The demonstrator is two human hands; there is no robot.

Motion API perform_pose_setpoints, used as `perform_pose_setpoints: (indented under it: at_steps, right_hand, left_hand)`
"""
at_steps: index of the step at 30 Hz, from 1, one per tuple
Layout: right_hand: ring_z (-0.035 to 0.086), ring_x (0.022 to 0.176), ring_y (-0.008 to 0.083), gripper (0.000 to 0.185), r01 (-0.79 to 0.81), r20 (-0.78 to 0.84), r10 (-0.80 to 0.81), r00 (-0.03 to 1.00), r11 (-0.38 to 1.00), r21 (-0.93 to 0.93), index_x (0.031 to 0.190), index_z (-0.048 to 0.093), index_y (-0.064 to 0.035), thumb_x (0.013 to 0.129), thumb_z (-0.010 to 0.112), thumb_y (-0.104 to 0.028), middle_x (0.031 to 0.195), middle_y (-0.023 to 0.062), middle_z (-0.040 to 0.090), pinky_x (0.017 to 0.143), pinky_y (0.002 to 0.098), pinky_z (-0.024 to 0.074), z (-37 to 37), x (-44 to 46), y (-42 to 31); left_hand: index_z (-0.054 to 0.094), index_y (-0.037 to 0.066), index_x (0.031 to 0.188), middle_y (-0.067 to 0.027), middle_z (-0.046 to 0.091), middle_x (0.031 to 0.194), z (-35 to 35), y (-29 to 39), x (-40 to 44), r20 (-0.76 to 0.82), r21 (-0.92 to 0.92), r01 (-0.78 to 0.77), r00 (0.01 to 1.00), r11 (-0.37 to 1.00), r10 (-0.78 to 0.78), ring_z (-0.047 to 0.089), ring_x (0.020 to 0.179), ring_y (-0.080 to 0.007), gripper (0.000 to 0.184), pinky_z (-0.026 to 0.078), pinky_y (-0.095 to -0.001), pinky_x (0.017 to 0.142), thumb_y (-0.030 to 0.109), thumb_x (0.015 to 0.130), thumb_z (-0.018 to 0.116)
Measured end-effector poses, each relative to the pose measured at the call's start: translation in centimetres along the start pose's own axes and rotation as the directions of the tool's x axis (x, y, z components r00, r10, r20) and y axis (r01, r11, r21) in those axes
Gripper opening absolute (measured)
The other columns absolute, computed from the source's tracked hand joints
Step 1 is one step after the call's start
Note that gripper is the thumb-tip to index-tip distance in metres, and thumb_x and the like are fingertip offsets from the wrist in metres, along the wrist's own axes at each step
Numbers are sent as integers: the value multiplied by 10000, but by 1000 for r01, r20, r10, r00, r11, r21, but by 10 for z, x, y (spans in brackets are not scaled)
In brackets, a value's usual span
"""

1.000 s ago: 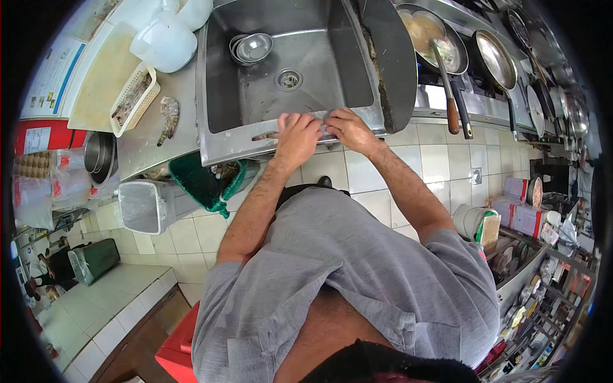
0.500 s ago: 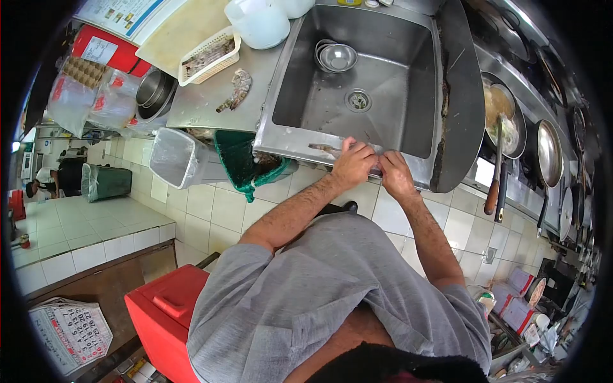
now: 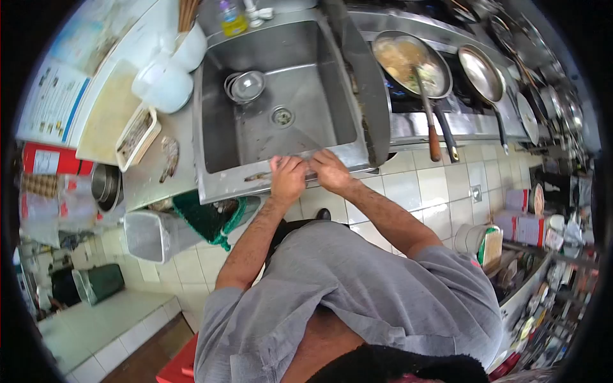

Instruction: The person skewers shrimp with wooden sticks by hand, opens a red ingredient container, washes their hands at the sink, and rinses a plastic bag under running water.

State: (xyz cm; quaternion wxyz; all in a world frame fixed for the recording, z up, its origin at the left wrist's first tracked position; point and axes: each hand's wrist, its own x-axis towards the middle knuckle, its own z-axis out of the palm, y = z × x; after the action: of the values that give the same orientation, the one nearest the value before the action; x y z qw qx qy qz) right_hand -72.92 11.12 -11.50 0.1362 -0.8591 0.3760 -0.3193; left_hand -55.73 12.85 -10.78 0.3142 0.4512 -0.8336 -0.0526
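Left hand [image 3: 289, 177] and right hand [image 3: 329, 171] curl at the sink's [image 3: 220, 184] near edge, grip hidden; work seems midway, one shrimp [image 3: 170, 157] untouched.

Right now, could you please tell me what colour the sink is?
The sink is silver-grey; the head view shows it best.

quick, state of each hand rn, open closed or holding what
Left hand: fingers curled at the sink edge; whether it holds anything cannot be told.
Right hand: fingers curled too; contents hidden, cannot be told.
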Motion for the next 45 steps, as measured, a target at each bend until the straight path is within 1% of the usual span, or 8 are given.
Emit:
perform_pose_setpoints:
  at_steps: [5,10,16,19,31,34,40,45]
  right_hand:
    - [536,921,347,186,-120,145,105,984,988,99,897,620,-1,714,627,-35,931,147,563,832,433,444,-7,3,1]
    - [508,1100,384,375,-324,317,277,907,940,106,1129,569,16,788,613,-132,1058,211,563,976,426,417,-29,13,-12]
    - [503,1101,373,371,-232,340,203,918,972,46,1131,572,21,790,597,-121,1070,205,551,969,428,418,-10,12,4]
    - [518,1059,366,380,-293,390,247,887,954,65,1136,580,14,782,619,-119,1043,195,555,946,421,427,-25,21,-6]
    - [559,896,319,227,-260,260,242,935,965,37,952,629,-11,735,656,-70,913,134,572,791,384,455,-7,40,-26]
    - [572,795,252,178,-560,332,496,802,818,129,929,605,0,760,632,-49,836,127,591,724,342,461,4,75,-51]
    - [599,822,266,170,-364,257,303,918,901,238,951,610,-7,800,636,-79,895,128,626,751,369,472,61,225,-116]
    - [599,899,333,174,72,179,-81,981,996,55,961,621,-29,825,586,-131,920,149,631,789,413,489,139,379,-166]
  left_hand:
    - [648,92,961,-48,600,971,-17,-2,-2,87,25,30,996,999,-32,549,965,-234,200,323,-450,902,165,775,670]
    - [578,126,1164,-63,521,1171,-78,-30,-27,251,65,295,920,953,-301,467,1125,-273,459,306,-489,959,199,735,723]
    - [599,105,1000,-55,540,1078,-88,-51,-43,268,114,383,877,917,-399,498,1071,-265,234,330,-436,932,165,784,665]
    - [608,101,946,-60,573,1019,-90,-53,-40,234,184,260,925,948,-299,518,1040,-260,161,332,-443,928,159,804,655]
    - [620,102,946,-65,613,948,-143,-73,19,364,-115,72,931,991,-26,571,982,-252,168,348,-428,935,244,873,568]
    - [623,106,955,-66,610,923,-174,-105,22,365,-64,37,931,997,-11,576,956,-247,183,354,-422,924,260,870,573]
    - [640,90,913,-92,646,891,-283,-228,-7,86,-30,193,978,981,-190,609,897,-267,154,411,-409,859,217,826,629]
    - [647,35,876,-141,661,825,-369,-328,-46,-154,32,308,941,951,-300,633,781,-334,168,488,-395,710,184,803,671]
